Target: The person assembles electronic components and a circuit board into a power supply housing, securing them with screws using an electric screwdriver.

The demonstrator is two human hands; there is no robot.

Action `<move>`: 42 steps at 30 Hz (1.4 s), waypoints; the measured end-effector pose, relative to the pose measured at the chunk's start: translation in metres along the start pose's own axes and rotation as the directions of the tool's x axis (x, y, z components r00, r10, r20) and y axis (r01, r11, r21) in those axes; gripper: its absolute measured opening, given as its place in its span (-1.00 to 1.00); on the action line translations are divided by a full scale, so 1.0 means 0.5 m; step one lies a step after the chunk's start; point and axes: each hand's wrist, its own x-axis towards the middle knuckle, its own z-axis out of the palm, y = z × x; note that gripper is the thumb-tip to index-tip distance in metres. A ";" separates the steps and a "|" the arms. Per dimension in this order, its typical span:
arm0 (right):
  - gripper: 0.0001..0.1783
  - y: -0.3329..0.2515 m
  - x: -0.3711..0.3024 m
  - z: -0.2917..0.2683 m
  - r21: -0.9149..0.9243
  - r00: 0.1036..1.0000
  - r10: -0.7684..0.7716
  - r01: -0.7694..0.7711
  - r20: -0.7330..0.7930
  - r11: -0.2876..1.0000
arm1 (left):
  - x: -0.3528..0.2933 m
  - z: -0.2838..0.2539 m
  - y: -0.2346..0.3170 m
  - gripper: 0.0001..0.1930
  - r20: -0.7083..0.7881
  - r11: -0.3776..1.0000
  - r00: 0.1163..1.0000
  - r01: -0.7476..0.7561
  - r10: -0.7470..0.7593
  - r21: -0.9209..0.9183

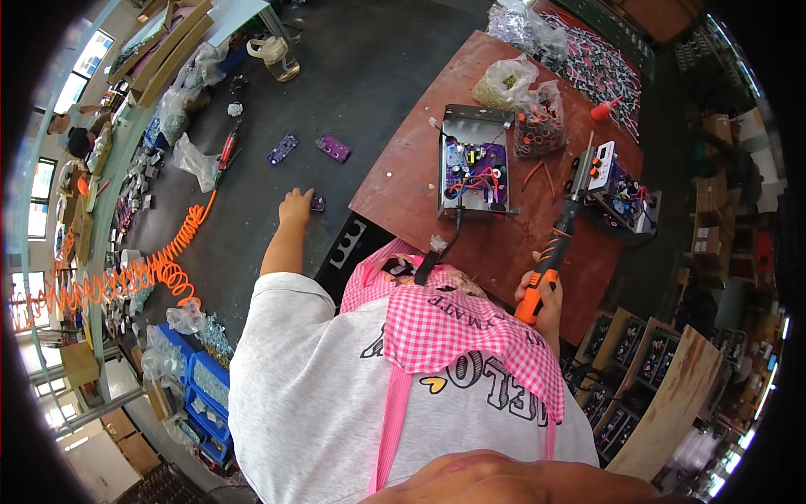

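The right hand [544, 297] wraps around an orange-black power tool [552, 265] at the red tabletop's [403, 189] near edge; the left hand [295, 207], fingers half-curled, adjoins a purple circuit board [318, 204], grip indeterminable.

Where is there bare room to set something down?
The widest free patch is dark tabletop between the jug and the red board; another lies between the left hand and the coiled orange hose. It's crowded right of the open metal case, with a bag, the power tool and a second case.
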 end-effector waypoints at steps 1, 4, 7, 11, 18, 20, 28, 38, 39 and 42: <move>-0.28 0.000 0.001 -0.006 0.020 0.999 -0.021 0.022 -0.035 1.000 | -0.009 0.001 -0.001 -0.53 -0.019 1.000 1.000 0.013 -0.012 0.018; -0.28 -0.004 0.000 -0.020 0.035 0.998 -0.032 0.034 -0.063 0.999 | -0.043 0.005 0.002 -0.60 0.110 0.984 0.983 0.156 -0.146 -0.083; -0.22 -0.007 0.002 -0.025 0.031 0.998 -0.026 0.027 -0.055 0.999 | -0.083 0.008 0.010 -0.63 0.003 0.985 0.986 0.169 -0.169 -0.018; -0.22 -0.013 0.014 -0.025 0.029 0.998 -0.026 0.028 -0.055 0.999 | -0.087 -0.012 0.038 -0.48 -0.235 0.934 0.947 0.135 -0.220 -0.330; -0.29 -0.028 0.019 -0.023 0.064 0.999 -0.025 0.028 -0.048 0.998 | -0.010 -0.204 0.223 -0.42 -0.316 0.173 0.906 -0.276 -0.283 -0.945; -0.28 -0.031 0.016 -0.031 0.061 0.999 -0.022 0.024 -0.038 0.998 | 0.003 -0.294 0.303 -0.50 -0.448 0.072 0.871 -0.443 -0.200 -0.894; -0.27 -0.037 -0.006 -0.106 0.044 0.999 -0.045 0.045 0.000 0.998 | 0.044 -0.503 0.548 -0.63 -0.622 0.125 0.765 -0.643 0.168 -0.756; -0.39 -0.047 -0.018 -0.098 0.109 0.965 -0.051 0.081 -0.257 0.991 | 0.095 -0.448 0.618 -0.93 -0.722 0.619 0.597 -0.726 0.349 -0.301; -0.39 -0.045 -0.017 -0.090 0.108 0.965 -0.053 0.084 -0.258 0.991 | 0.102 -0.444 0.619 -0.93 -0.741 0.612 0.578 -0.735 0.341 -0.292; -0.38 -0.038 -0.009 -0.066 0.109 0.957 -0.051 0.085 -0.285 0.990 | 0.118 -0.434 0.620 -0.91 -0.827 0.636 0.388 -0.770 0.407 -0.049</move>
